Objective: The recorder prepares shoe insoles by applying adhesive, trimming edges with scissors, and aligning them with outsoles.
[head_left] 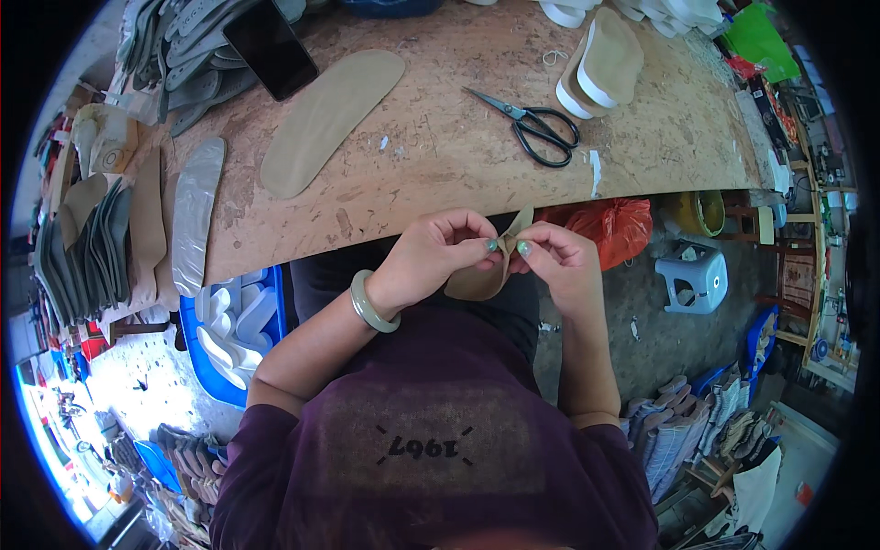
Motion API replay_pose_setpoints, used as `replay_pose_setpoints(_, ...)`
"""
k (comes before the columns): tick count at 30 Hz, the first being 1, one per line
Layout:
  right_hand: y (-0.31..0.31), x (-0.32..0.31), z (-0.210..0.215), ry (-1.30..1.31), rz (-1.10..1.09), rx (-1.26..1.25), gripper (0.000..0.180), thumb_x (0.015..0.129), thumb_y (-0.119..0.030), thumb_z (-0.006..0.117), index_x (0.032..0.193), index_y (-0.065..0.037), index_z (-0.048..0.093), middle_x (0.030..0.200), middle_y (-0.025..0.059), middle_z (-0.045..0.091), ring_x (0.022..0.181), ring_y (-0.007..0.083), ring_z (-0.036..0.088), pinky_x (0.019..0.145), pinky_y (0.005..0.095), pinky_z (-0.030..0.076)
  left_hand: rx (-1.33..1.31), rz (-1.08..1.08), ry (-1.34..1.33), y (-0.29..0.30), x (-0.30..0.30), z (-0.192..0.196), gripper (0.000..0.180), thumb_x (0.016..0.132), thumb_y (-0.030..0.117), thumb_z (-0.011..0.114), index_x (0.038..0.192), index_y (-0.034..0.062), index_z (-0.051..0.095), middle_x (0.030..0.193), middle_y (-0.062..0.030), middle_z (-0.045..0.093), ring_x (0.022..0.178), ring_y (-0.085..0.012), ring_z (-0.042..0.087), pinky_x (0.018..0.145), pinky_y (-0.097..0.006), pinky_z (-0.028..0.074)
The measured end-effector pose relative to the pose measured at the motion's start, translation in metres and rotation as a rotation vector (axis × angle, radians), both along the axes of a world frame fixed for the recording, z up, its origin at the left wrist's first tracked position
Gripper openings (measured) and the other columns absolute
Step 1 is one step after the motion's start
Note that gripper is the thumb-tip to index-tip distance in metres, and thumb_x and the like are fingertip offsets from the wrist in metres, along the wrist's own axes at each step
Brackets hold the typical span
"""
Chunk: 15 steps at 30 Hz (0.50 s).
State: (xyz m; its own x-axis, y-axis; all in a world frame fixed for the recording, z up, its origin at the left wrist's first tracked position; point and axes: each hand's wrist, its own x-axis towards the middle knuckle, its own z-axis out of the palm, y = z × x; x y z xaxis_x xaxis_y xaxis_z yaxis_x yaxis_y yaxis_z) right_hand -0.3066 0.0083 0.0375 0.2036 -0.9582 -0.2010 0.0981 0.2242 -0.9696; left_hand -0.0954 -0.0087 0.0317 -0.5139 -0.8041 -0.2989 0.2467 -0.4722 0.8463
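Over the dark-clothed lap (316, 284), left hand (431, 252) and right hand (561, 264) pinch closed on a thin, rounded tan sheet (477, 282), I'd guess for control; black-handled metal scissors (520, 114) lie handy at their twelve o'clock.

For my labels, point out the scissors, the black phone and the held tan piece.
Scissors (520, 115), head view: the pivot.
Black phone (270, 49), head view: middle of the screen.
Tan piece (477, 284), head view: broad lower part.

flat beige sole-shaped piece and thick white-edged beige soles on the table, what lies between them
Metal scissors with black loop handles lie between them, in the head view.
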Motion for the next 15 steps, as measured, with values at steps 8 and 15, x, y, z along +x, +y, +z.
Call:
replay_pose_setpoints(8,-0.004,0.020,0.016,0.374,0.086,-0.476,0.009,0.082,0.005,0.067,0.090,0.003,0.065,0.081,0.0079,0.063,0.069,0.0120,0.060,0.062,0.0246,0.046,-0.268,-0.024,0.049,0.004,0.010,-0.006,0.007,0.100,0.012,0.061,0.102,0.0071,0.056,0.098,0.0012,0.062,0.091,-0.0082,0.060,0.083,-0.024,0.051)
replay_pose_setpoints(15,-0.030,0.028,0.015,-0.414,0.129,-0.148,0.038,0.093,-0.031,0.066,0.106,0.005,0.064,0.106,0.0101,0.064,0.091,0.0178,0.064,0.077,0.0298,0.050,0.021,0.367,0.773,0.003,0.032,0.013,0.011,0.101,0.019,0.060,0.099,0.0106,0.055,0.103,-0.0006,0.064,0.095,-0.0111,0.062,0.084,-0.025,0.052)
